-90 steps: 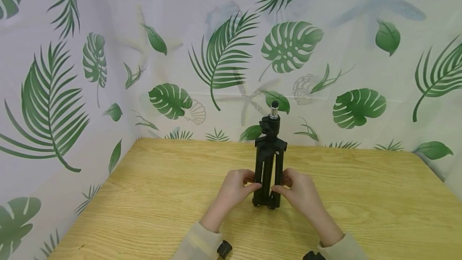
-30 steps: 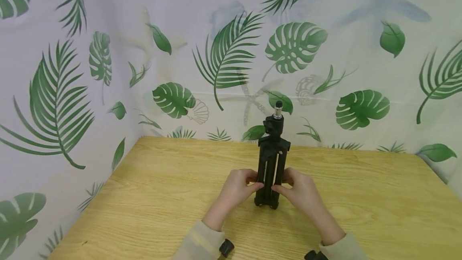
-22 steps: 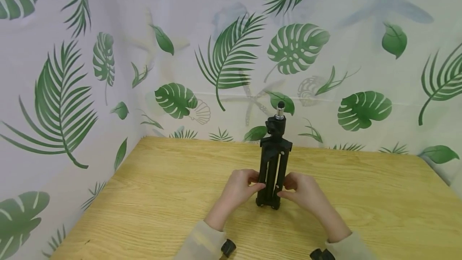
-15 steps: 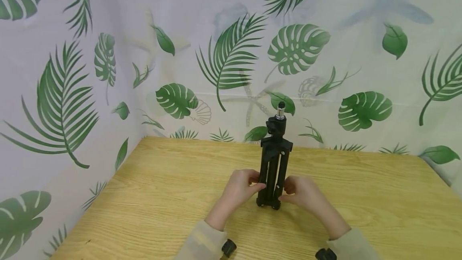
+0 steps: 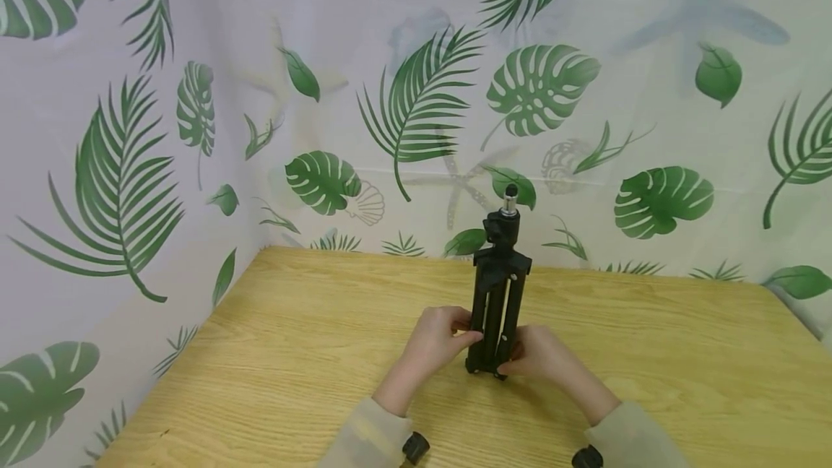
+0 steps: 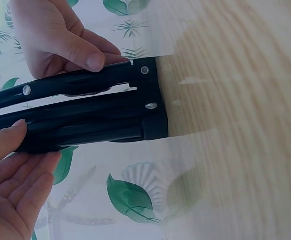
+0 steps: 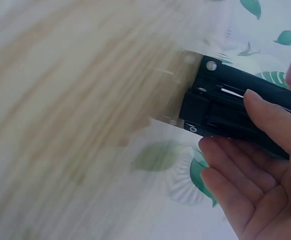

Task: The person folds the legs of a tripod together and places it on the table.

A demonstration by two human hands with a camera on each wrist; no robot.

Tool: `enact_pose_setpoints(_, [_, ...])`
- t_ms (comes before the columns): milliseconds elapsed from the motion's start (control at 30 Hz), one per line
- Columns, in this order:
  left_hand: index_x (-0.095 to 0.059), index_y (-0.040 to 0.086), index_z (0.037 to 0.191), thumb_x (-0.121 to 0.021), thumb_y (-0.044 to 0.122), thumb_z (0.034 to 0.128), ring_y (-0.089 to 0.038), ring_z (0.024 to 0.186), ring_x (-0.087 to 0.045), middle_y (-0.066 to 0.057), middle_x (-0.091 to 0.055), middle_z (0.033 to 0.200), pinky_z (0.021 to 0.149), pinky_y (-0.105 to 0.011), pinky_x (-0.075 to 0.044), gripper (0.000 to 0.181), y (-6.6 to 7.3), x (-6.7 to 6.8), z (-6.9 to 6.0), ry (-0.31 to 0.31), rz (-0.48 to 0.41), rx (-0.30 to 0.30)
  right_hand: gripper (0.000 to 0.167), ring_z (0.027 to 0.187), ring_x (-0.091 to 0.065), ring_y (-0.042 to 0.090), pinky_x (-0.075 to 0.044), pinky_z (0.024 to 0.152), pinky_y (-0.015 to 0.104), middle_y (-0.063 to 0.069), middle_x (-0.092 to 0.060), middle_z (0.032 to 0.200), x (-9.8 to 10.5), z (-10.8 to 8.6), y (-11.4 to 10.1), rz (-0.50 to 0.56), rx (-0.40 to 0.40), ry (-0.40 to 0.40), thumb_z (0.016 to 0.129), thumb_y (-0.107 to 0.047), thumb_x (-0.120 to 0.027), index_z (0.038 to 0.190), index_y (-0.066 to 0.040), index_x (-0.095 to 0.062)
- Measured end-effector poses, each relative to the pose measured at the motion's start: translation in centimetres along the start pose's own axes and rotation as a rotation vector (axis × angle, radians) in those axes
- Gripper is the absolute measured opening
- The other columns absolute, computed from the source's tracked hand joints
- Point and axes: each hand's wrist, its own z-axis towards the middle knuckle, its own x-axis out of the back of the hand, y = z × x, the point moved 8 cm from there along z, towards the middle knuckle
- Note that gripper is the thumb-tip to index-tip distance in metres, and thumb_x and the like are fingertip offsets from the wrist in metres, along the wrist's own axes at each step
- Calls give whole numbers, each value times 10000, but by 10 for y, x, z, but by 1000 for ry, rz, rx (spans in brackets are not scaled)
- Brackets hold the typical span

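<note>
A folded black tripod (image 5: 500, 266), topped by a silver and black stud, stands nearly upright on the table, leaning slightly right. My left hand (image 5: 437, 334) pinches its left leg with the thumb in front and fingers behind. Lower down, near the foot, my right hand (image 5: 538, 356) pinches the right leg. In the left wrist view, the thumb and fingers of the left hand (image 6: 15, 187) lie on either side of a leg. The right wrist view shows the right hand (image 7: 270, 165) with its thumb over the tripod (image 7: 225, 107) and its fingers beneath; some fingertips are hidden.
The wood-grain table (image 5: 312, 338) stretches out around the tripod. Behind and to the left hangs a white curtain (image 5: 416, 230) printed with green leaves. Black wrist-worn devices (image 5: 416, 446) show at both sleeves near the bottom edge.
My right hand has slid down the right leg to near the tripod's foot. The left hand keeps its hold. The whole head view has shifted, putting the tripod slightly further right.
</note>
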Motion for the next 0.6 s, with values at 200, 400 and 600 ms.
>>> enact_pose_setpoints(200, [-679, 60, 923, -659, 183, 805, -75, 785, -592, -2, -659, 858, 672, -203, -451, 171, 1, 1, 1, 4, 3, -6, 211, 538, -543, 110, -448, 496, 263, 22, -592, 631, -1, 2, 4, -18, -47, 17, 653, -38, -753, 786, 25, -603])
enact_pose_setpoints(400, [-672, 58, 955, -682, 170, 784, -103, 813, -601, -4, -658, 883, 691, -218, -450, 204, 0, 0, 3, -40, -37, 8, 200, 519, -526, 107, -432, 472, 264, 18, -583, 624, -1, 3, 6, -19, -57, 28, 659, -47, -752, 775, 21, -604])
enact_pose_setpoints(600, [-638, 66, 1047, -688, 191, 780, -126, 879, -600, -12, -644, 970, 735, -238, -458, 298, 6, 16, 3, -55, -177, 7, 194, 498, -518, 113, -429, 462, 270, 7, -577, 603, -3, 0, 7, -1, -85, 18, 656, -59, -753, 768, 8, -610])
